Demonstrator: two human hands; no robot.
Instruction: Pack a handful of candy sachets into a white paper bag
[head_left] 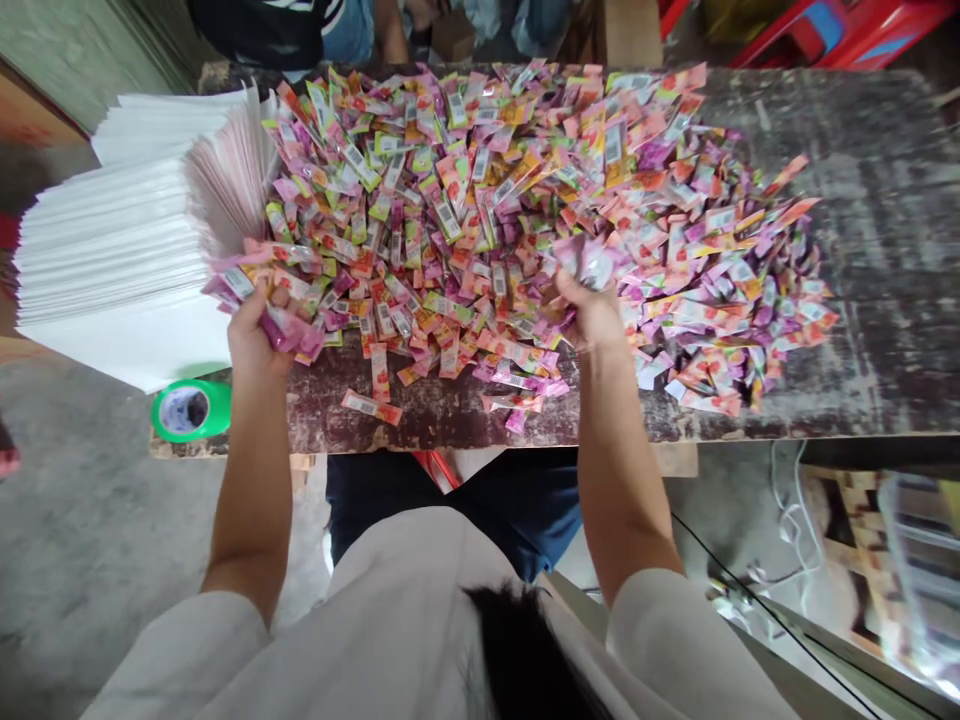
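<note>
A wide heap of small wrapped candy packets [450, 220], pink, orange, green and purple with barcodes, covers much of the dark worn table [885, 200]. My left hand [262, 320] is closed round several pink and purple packets [289, 328] at the heap's left edge, beside the white stack. Toward the right of the middle, my right hand [596, 315] grips a few pink-purple packets [585, 262], one with a shiny clear patch. Its fingertips are partly hidden by the packets. A few loose packets [373, 408] lie along the near edge.
A tall stack of white paper sheets or bags [120, 260] stands at the table's left end. A green tape roll [191, 410] sits at the near left corner. Across the table are a seated person [349, 30] and a red stool [847, 35]. Cables [787, 520] hang at lower right.
</note>
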